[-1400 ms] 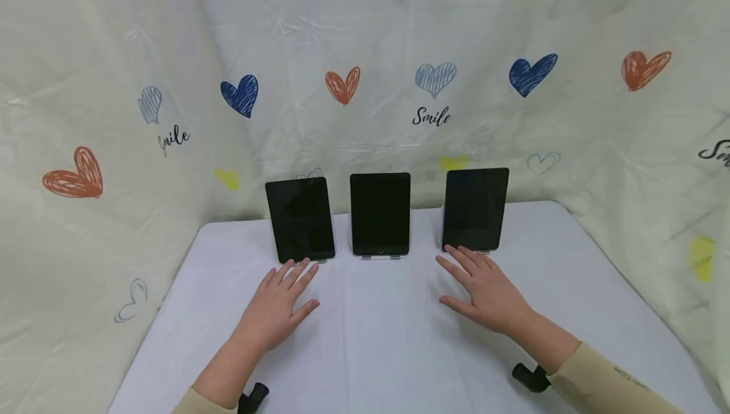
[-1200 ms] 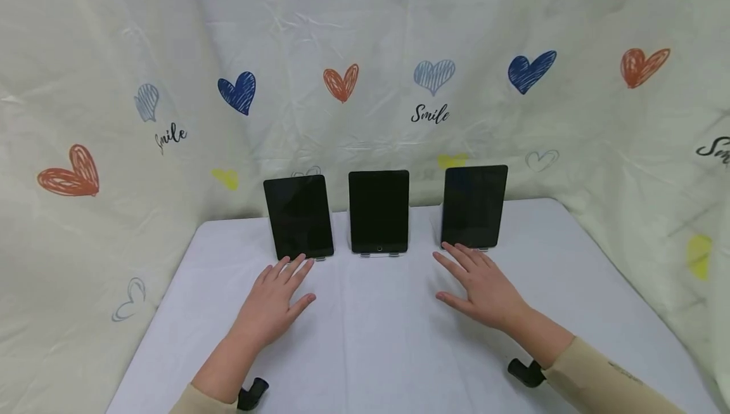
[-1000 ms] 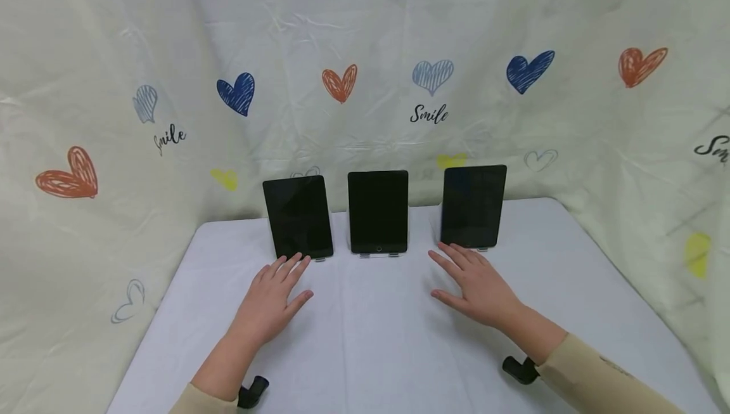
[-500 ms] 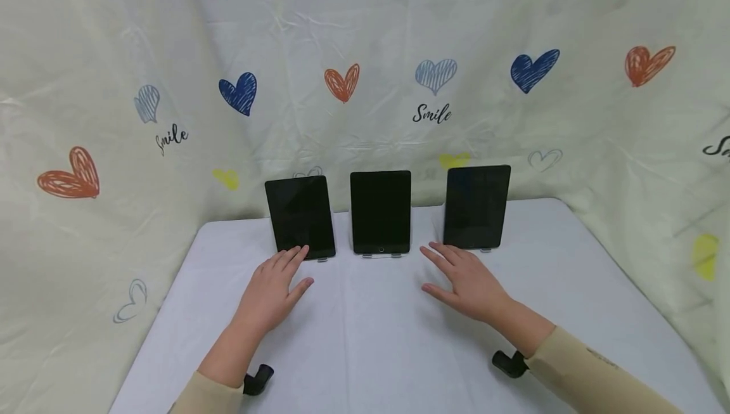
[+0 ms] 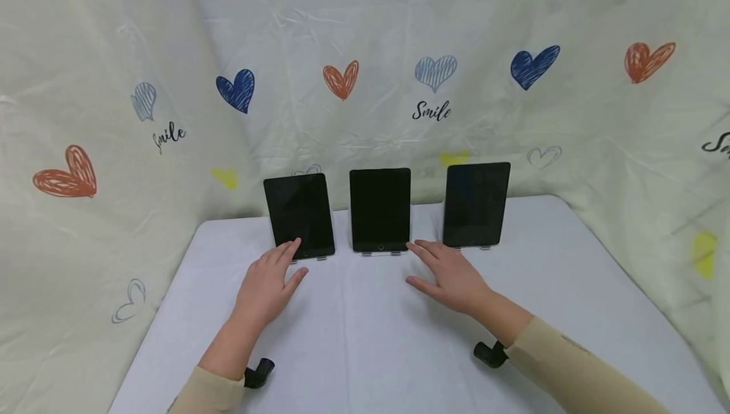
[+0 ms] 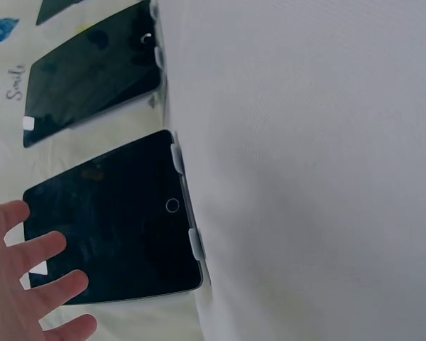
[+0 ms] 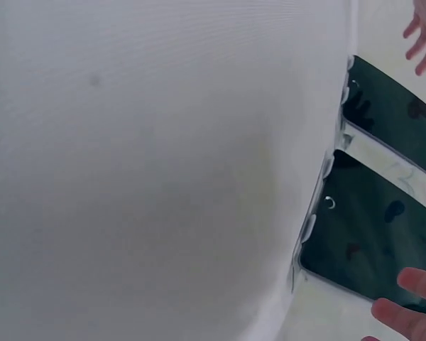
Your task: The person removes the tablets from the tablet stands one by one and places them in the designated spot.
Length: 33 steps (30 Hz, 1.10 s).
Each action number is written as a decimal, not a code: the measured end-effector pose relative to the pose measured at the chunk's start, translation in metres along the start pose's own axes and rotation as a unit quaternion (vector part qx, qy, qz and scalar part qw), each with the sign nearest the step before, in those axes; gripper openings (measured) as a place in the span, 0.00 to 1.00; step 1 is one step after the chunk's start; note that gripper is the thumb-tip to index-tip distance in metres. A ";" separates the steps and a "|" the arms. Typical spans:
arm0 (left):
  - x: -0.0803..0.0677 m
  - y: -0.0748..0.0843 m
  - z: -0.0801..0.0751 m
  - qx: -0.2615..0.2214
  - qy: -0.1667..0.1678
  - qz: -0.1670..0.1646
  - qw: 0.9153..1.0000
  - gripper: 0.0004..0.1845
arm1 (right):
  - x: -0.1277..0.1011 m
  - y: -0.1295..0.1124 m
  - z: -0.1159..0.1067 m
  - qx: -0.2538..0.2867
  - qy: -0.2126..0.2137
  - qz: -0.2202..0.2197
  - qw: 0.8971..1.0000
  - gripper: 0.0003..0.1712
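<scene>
Three black tablets with dark screens stand propped in a row: a left tablet (image 5: 299, 211), a middle tablet (image 5: 380, 208) and a right tablet (image 5: 476, 203). My left hand (image 5: 264, 287), fingers extended, is held before the left tablet; one fingertip overlaps its lower edge in the head view. In the left wrist view, spread fingers (image 6: 60, 288) appear in front of that tablet's screen. My right hand (image 5: 453, 281), also with straight fingers, is between the middle and right tablets, holding nothing. Whether either hand touches a tablet, I cannot tell.
A white cloth (image 5: 376, 338) covers the table. Small clear stand lips (image 5: 382, 253) support the tablets' bottom edges. Behind them hangs a pale curtain (image 5: 388, 21) printed with hearts. Black wrist-worn pieces (image 5: 259, 373) show under both sleeves.
My right hand has moved left, from before the right tablet toward the middle one. My left hand has edged forward and its fingers have drawn closer together. The tablets stay in place.
</scene>
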State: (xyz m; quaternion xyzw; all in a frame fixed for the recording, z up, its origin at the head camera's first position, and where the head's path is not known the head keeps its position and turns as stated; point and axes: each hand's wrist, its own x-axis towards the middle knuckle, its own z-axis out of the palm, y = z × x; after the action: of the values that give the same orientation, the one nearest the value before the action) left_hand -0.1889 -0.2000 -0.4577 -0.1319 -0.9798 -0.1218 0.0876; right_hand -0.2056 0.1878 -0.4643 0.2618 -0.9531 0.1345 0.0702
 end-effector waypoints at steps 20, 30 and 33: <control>0.011 -0.011 0.000 -0.039 0.018 -0.067 0.997 0.37 | 0.040 -0.029 0.009 0.071 -0.002 0.061 0.996 0.43; 0.016 -0.016 0.002 -0.046 0.015 -0.087 0.995 0.41 | 0.058 -0.038 0.010 0.112 0.000 0.097 0.989 0.42; 0.016 -0.019 0.003 -0.046 0.013 -0.093 0.995 0.42 | 0.062 -0.040 0.012 0.117 0.002 0.097 0.988 0.42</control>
State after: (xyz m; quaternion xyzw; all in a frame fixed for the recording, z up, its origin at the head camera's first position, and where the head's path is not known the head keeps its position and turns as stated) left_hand -0.2101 -0.2133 -0.4617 -0.0427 -0.9800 -0.1763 0.0823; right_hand -0.2381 0.1214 -0.4538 0.1739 -0.9517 0.2515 0.0278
